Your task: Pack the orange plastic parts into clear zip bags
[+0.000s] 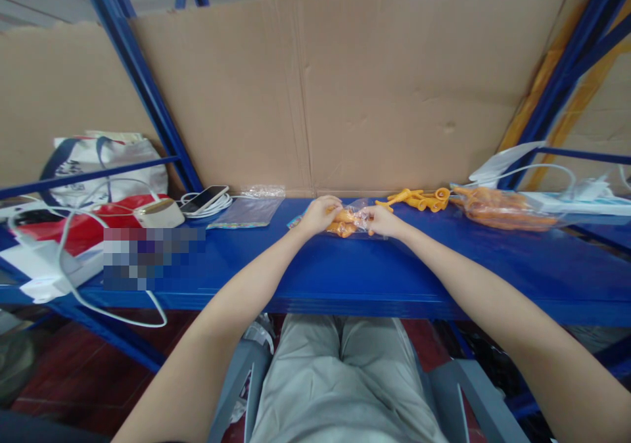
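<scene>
Both hands meet over a clear plastic bag with orange plastic pieces inside, lying on the blue shelf in front of me. My left hand is closed round the bag's left side. At its right side my right hand pinches the plastic. Just right of my hands lie loose orange plastic pieces, whose exact kind I cannot make out. Farther right rests a fuller clear bag of orange pieces. On the left is a flat stack of clear plastic bags.
A phone sits on a coiled white cable at the left. Beyond it are a white charger, a red bag, and a white cloth bag. Cardboard walls the back between blue posts. A power strip lies far right.
</scene>
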Demonstrator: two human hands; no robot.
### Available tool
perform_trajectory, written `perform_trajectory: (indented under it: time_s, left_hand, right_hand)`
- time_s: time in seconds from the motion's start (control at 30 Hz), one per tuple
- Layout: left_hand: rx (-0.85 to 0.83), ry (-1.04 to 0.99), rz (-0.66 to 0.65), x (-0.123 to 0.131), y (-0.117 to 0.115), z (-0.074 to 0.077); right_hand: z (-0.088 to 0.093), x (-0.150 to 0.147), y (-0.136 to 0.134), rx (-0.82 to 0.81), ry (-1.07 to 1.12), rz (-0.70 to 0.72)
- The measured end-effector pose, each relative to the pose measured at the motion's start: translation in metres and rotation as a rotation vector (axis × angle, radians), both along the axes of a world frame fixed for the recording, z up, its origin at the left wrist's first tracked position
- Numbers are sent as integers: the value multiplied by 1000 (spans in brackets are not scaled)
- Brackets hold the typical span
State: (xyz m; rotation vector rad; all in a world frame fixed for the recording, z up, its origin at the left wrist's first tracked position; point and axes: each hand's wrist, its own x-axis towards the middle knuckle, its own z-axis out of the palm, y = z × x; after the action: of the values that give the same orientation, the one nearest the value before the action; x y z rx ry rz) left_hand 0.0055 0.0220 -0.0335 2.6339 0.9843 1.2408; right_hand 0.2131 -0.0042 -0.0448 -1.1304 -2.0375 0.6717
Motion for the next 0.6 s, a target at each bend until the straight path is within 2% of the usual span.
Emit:
perform_trajectory:
  time_s: [0.13, 0.27, 0.43, 0.6]
  left_hand:
    - [16, -61, -2, 1, -3, 3]
    - [11, -38, -11, 4, -6, 5]
    - [11, -44, -10, 6, -7, 7]
    - [-22, -27, -62, 9, -3, 1]
  right_hand:
    - [1, -3, -2, 14, 30, 17]
    - [2, -6, -3, 46, -12, 2]
    - [0, -10, -1, 137, 27, -3]
    - [-5, -15, 2, 78, -6, 38]
